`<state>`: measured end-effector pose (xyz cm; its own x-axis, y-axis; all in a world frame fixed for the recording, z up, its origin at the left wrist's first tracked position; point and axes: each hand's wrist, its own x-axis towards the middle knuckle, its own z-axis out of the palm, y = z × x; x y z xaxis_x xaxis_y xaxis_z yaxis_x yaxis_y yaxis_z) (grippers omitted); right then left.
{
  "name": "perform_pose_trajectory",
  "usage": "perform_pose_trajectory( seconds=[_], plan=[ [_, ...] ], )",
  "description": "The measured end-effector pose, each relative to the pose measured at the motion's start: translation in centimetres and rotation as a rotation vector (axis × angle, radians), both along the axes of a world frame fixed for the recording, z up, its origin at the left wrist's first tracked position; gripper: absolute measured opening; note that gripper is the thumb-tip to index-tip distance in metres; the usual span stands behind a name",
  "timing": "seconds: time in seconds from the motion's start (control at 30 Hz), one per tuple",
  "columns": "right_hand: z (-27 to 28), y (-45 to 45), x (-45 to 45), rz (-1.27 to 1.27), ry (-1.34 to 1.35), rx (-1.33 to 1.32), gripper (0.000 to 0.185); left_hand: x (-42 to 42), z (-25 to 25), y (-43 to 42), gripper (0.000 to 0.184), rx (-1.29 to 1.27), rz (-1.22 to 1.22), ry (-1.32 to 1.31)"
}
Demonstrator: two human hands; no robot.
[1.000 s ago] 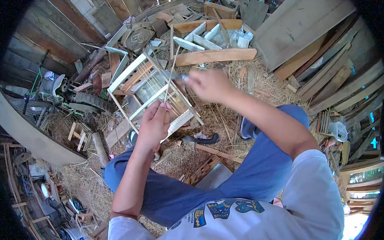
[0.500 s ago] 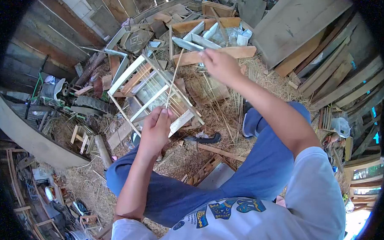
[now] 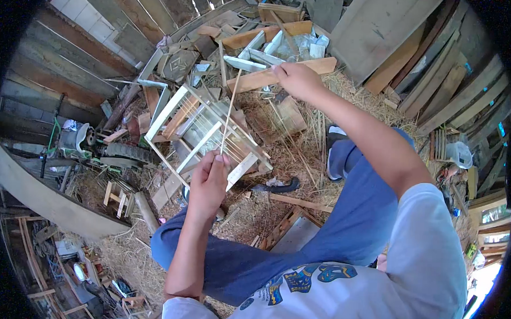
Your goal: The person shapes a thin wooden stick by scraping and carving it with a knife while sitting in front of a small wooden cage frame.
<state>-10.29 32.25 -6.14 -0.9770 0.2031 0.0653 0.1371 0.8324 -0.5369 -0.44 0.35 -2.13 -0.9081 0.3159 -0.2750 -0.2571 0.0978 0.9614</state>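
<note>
Pinched in my left hand (image 3: 210,180) is the lower end of a thin light stick (image 3: 231,111), which points up and away. My right hand (image 3: 299,80) is closed, up and to the right of the stick's top; a grey blade-like tool (image 3: 264,58) extends leftward from its fingers, apart from the stick. Behind my left hand a pale wooden frame (image 3: 201,148) with thin slats across it leans at a slant.
A dark curved object (image 3: 282,186) lies on the straw-strewn ground between my legs. Scrap boards (image 3: 286,74) lie beyond the frame. A wheeled machine (image 3: 79,139) is at left, and large panels (image 3: 383,37) lean at right.
My right hand has moved up and away from the stick, with the tool, and stays raised. My left hand still pinches the stick. The whole view has shifted slightly.
</note>
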Motion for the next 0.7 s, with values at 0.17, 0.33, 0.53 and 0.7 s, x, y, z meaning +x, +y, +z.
perform_pose_trajectory(
  seconds=[0.17,0.33,0.53,0.7],
  plan=[
    [0.3,-5.0,2.4,0.184,0.264,-0.114,0.043,-1.6,-1.4,-1.0,0.022,0.017,-0.034,-0.015],
    [2.9,-10.7,7.9,0.489,0.092,0.093,0.041,-1.6,-1.7,-0.5,0.021,-0.004,0.017,0.037],
    [-0.6,-0.5,-0.3,0.103,-0.087,0.108,0.047,0.0,-0.5,-0.7,0.022,-0.144,-0.083,0.197],
    [2.3,-1.6,1.5,-0.006,0.138,-0.112,0.046,-0.9,-0.5,-1.7,0.017,-0.091,0.016,0.178]
  ],
)
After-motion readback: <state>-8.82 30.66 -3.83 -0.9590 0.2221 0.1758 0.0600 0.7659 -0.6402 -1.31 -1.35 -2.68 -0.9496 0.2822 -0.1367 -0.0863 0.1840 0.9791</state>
